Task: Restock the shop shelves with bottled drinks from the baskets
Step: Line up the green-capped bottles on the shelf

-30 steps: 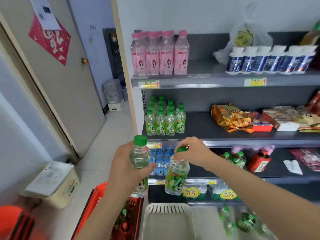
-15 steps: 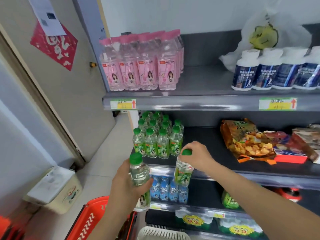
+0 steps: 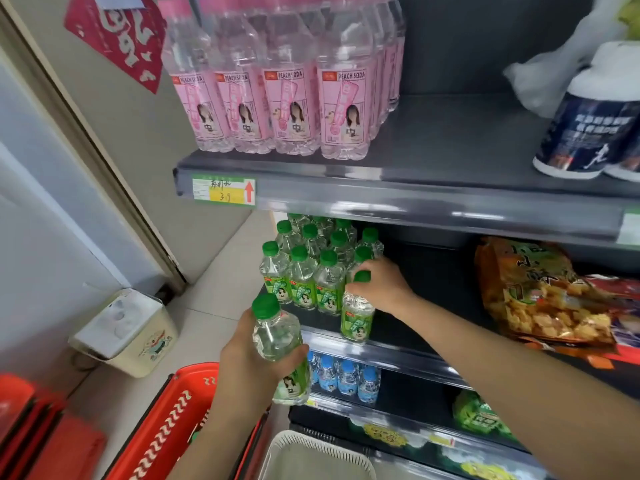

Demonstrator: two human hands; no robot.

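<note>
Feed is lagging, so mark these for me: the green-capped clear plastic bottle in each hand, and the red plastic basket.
Right-hand green-capped bottle (image 3: 357, 323): head view, on its green label.
Left-hand green-capped bottle (image 3: 275, 332): head view, on its clear shoulder.
Red plastic basket (image 3: 162, 439): head view, on its patterned rim.

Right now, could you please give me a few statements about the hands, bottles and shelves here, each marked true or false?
1. The right hand grips the right bottle near its cap. True.
2. The left hand is empty. False: the left hand holds the left bottle.
3. The pink bottles stand one shelf above the green-capped bottles. True.
4. The basket sits on a shelf. False: the basket is low down, left of the shelves.
5. The snack bag lies left of the green-capped bottles. False: the snack bag lies to their right.
</note>
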